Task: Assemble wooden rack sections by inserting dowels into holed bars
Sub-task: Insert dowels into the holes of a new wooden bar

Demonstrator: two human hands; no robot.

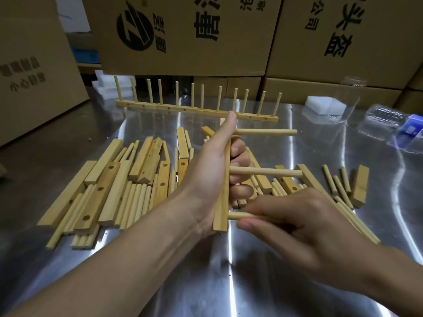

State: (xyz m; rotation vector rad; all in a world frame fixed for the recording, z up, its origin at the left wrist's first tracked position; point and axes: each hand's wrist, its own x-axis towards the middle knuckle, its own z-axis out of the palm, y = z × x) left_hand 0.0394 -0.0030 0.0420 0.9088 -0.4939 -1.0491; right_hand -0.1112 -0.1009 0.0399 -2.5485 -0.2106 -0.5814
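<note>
fingers [270, 210] of the right hand [304, 227] pinch a third dowel [238, 215], pressing its tip into the lowest hole of the holed bar [223, 202]. the left hand [206, 177] grips that bar upright above the counter [206, 271], curled between two seated dowels [265, 172], likely to brace against the push. loose parts [109, 186] lie within easy reach; finished sections [196, 109] stand behind.

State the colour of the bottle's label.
The label is blue, clearest at the right edge of the head view.
</note>
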